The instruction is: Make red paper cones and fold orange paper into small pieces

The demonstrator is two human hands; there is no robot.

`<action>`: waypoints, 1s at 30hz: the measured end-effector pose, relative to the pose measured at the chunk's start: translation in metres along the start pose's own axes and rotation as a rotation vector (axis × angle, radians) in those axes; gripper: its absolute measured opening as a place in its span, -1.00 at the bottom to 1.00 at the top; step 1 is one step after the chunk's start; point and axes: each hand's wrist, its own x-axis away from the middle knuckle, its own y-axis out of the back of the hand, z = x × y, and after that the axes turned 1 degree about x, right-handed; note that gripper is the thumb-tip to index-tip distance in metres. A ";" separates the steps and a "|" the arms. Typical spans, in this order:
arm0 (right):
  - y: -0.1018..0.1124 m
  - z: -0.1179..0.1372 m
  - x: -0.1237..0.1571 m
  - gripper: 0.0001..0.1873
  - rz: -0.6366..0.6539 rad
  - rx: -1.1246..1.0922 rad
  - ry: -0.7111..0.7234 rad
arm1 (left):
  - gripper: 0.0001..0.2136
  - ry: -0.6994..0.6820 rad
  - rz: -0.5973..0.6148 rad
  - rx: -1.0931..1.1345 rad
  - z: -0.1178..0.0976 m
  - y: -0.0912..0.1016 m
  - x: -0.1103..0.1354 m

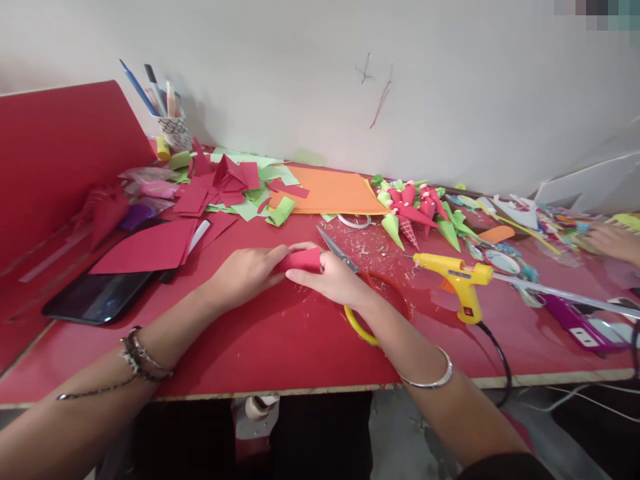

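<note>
Between my two hands, over the middle of the red table, is a small piece of red paper (306, 259), rolled or folded. My left hand (251, 275) is closed on its left end. From the other side my right hand (336, 275) grips it, thumb in front and fingers behind. Scissors (341, 249) with red and yellow handles lie partly under my right hand and wrist. To the right, a yellow glue gun (457, 279) rests on the table. A fan-shaped red paper piece (147, 250) lies on a black phone (97, 303) at left.
Red paper pieces (225, 180) and green scraps pile up at the back left, beside orange sheets (335, 190). Small red and green paper cones (413, 207) lie behind the glue gun. A pen cup (174, 132) stands by the wall. Another person's hand (613, 239) is at far right.
</note>
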 end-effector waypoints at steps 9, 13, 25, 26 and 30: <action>-0.003 -0.005 0.000 -0.57 -0.030 0.111 0.087 | -0.79 -0.033 0.058 -0.057 -0.003 0.004 0.001; -0.002 -0.004 0.000 -0.47 -0.097 0.237 0.226 | -0.82 -0.012 0.058 -0.067 -0.006 0.006 0.002; -0.002 -0.005 -0.002 -0.42 -0.100 0.262 0.337 | -0.68 -0.005 -0.021 0.104 -0.007 0.008 0.003; -0.001 -0.005 -0.003 -0.40 -0.124 0.252 0.333 | -0.68 0.012 -0.017 0.206 -0.006 0.010 0.002; 0.001 -0.007 -0.006 -0.44 -0.262 0.246 0.374 | -0.68 0.070 -0.001 0.672 0.004 0.018 -0.002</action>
